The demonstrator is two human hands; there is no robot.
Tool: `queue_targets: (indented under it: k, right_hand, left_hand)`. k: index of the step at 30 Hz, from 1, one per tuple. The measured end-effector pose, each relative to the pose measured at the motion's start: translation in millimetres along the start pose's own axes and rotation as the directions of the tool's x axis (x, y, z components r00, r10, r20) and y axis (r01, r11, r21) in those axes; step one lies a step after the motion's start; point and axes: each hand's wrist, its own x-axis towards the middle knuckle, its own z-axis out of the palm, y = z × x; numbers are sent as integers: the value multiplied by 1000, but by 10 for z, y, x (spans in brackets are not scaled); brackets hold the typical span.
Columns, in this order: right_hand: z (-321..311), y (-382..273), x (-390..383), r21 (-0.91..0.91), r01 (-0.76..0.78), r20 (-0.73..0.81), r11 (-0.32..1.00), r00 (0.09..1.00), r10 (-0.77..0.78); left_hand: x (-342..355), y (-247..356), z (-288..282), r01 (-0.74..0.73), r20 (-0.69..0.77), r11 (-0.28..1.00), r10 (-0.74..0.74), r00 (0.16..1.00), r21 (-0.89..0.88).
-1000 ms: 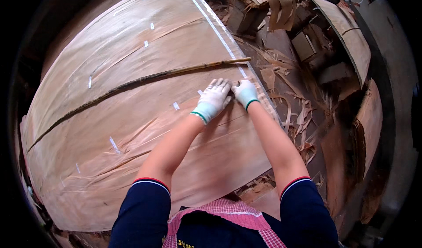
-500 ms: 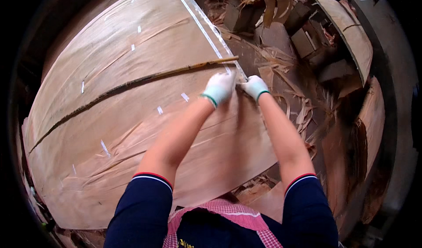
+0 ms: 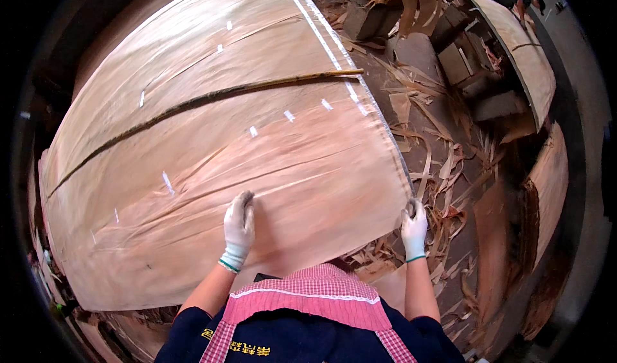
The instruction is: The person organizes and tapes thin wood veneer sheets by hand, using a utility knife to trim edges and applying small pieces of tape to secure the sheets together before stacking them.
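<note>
A large, thin sheet of wood veneer (image 3: 302,202) lies spread out below me, with short white tape pieces stuck on it and white strips along its right edge. My left hand (image 3: 239,229), in a white glove with a green cuff, is over the near part of the sheet. Its fingers are loosely bent, the thumb a little apart, and nothing shows in them. At the sheet's near right edge is my right hand (image 3: 414,226), gloved alike. Its fingers are closed at that edge, the tips partly hidden. A long thin stick (image 3: 212,97) lies across the sheet.
Torn veneer scraps (image 3: 443,163) litter the floor at the right. Beyond them stand blocks (image 3: 459,64) and a raised veneer panel (image 3: 514,41). Another person (image 3: 517,0) bends over that panel's far end. More stacked sheets (image 3: 546,189) are at far right.
My hands were close together at the right edge near the stick's end. Both have come nearer to me and moved apart, the left inward over the sheet, the right down along the edge.
</note>
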Motion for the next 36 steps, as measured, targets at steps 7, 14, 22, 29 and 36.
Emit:
queue_targets:
  k: [7,14,22,29,36]
  right_hand:
    - [-91,388,271,287,-173,47,942,985,166]
    - [-512,-158,284,193,127,29,973,990,-135]
    - [-935,-1517,783,698,-133,183,703,983,4]
    - [-1229,-2564,1266,891,-73,190,448,956,-223]
    - [-1589,-3311,1585,903,-21,228,430,870,-437]
  left_hand:
    - [-731,-28,-380,4,4,995,-4,1000,-100]
    - [-1732,-109,-853,78,-77,982,-92,993,-171]
    - [-2292,351,-1151,164,454,980,-95,886,-116]
    - [-2242,1,-1018,235,56,955,-249,967,180]
    - [-1716,-674,-1089,-131,72,513,133,988,848]
